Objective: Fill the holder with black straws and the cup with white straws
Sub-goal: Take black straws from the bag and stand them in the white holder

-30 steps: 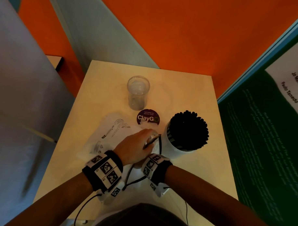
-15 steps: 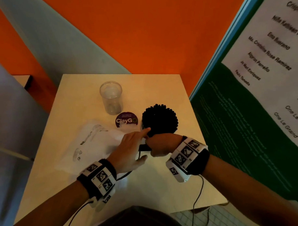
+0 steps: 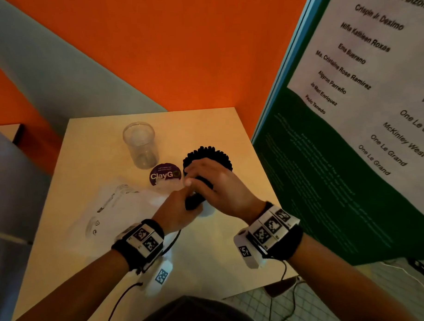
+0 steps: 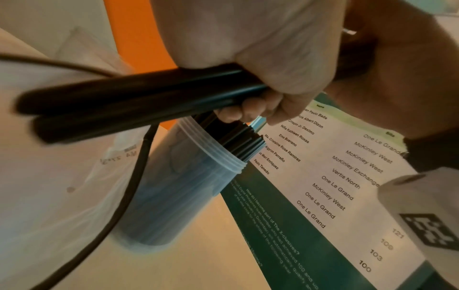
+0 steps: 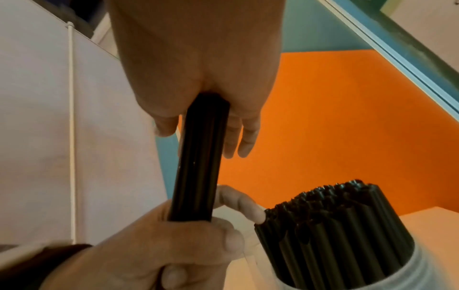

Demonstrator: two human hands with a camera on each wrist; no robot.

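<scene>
Together both hands [image 3: 207,184] grip one black straw bundle [image 5: 198,166] — beside the packed holder [image 4: 178,186].

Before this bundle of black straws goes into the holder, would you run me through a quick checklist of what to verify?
1. Bundle held firmly: ok. The left hand grips the lower end of the black straw bundle, and the right hand holds the upper end.
2. Bundle all black: ok, no white straw shows in it.
3. Holder upright on the table: ok.
4. Room in the holder: not ok. The straws in the holder already look tightly packed.
5. Bundle lined up over the opening: not ok, it stands beside the holder.
6. Cup ready for white straws: ok, upright and empty; where the white straws are, cannot tell.
</scene>
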